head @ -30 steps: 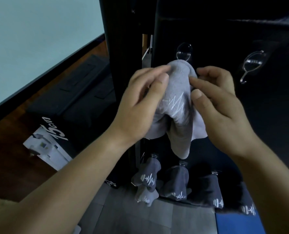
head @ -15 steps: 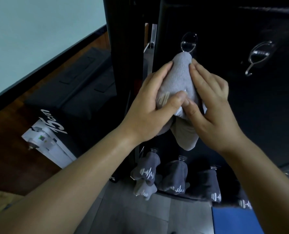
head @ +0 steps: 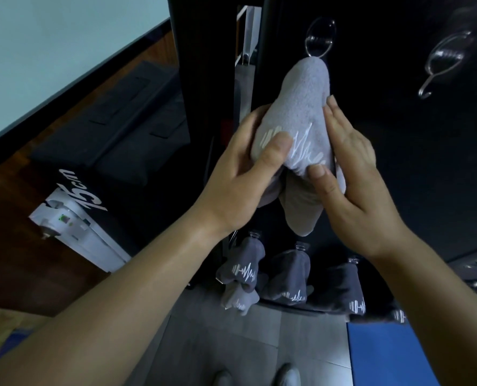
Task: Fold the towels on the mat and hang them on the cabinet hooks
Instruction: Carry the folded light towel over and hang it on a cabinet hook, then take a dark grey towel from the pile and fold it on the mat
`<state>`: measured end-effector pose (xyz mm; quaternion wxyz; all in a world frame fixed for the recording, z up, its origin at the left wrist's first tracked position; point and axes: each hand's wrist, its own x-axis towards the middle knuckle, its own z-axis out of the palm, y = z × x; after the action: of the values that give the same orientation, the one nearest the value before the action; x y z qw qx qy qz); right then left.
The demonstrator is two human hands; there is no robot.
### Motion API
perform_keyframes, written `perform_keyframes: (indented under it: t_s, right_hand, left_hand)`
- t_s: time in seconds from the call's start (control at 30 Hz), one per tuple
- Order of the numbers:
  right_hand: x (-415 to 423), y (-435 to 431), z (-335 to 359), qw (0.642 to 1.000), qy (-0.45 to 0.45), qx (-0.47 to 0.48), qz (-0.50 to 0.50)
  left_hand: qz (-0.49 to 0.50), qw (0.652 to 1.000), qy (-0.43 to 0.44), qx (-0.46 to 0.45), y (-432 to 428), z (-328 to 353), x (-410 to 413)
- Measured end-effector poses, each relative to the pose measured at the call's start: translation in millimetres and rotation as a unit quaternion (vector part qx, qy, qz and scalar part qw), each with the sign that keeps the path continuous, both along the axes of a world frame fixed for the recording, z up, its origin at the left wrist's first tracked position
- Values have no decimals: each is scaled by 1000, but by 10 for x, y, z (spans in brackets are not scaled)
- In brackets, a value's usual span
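On the black cabinet door [head: 398, 176], the light grey towel [head: 307, 107] now appears hung by its peak from the clear hook [head: 319, 37]. Both hands have been slid down from that peak to the printed logo (they were higher half a second ago). The grip of the left hand [head: 242, 176] is wrapped round the towel's left edge, thumb over the print. The grip of the right hand [head: 354, 168] is spread, fingers flat along the right side, thumb pressed on the lower fold. Hooking is judged done; smoothing and release remain. The neighbouring hook [head: 440, 57] is bare; dark towels [head: 287, 274] are hung below.
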<state>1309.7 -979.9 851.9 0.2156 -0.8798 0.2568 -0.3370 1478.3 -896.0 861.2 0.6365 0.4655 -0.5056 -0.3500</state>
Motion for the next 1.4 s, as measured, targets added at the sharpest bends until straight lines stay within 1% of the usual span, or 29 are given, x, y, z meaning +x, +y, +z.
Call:
perform_keyframes:
  t_s: [0.13,0.17,0.23,0.3,0.37,0.43,0.5,0.57,0.63,0.77,0.87,0.97,1.1,1.27,1.33,1.4]
  right_hand:
    - [-59,56,-118,1000,4,1,-11]
    - [-91,69,-152,1000,5,-1,-15]
    - [-206,110,-249,1000,4,7,-30]
    - [-368,172,-401,998,16,30,-60]
    - [-564,250,-613,993,38,53,-100]
    - [-790,340,-879,986,63,76,-138]
    - [-1047,464,-1185,975,106,94,-169]
    - [-1333,642,-1500,963,151,104,-199]
    - [-1640,858,-1792,948,186,118,-231]
    - [-2296,1342,-2305,906,250,173,-295]
    - [-2749,1732,-2562,862,274,237,-356]
    - [-3143,2123,-2757,809,271,302,-426]
    - [-3661,2656,-2930,735,269,376,-496]
    - [-4431,3269,-3061,650,218,429,-588]
    - [-4834,3503,-3113,618,189,437,-626]
    - [-5247,3753,-3156,577,157,452,-662]
  left_hand:
    - [4,1000,-14,4,64,-89,6]
    - [18,999,-28,6,93,-136,41]
    - [51,995,-88,25,187,-286,135]
    - [92,982,-148,80,334,-485,216]
    - [123,965,-166,160,495,-730,247]
    - [135,939,-173,263,618,-997,213]
    - [111,909,-198,351,662,-1265,110]
    - [62,886,-257,381,639,-1475,-107]
    - [0,868,-331,370,556,-1635,-421]
    - [-110,811,-478,318,227,-1836,-1235]
    - [-194,768,-555,254,13,-1980,-1982]
    - [-276,722,-604,195,-72,-2212,-2753]
    - [-372,638,-663,126,1,-2512,-3740]
    - [-470,557,-682,56,153,-2791,-5081]
    - [-497,527,-689,30,247,-2854,-5726]
    - [-524,497,-692,6,396,-2883,-6391]
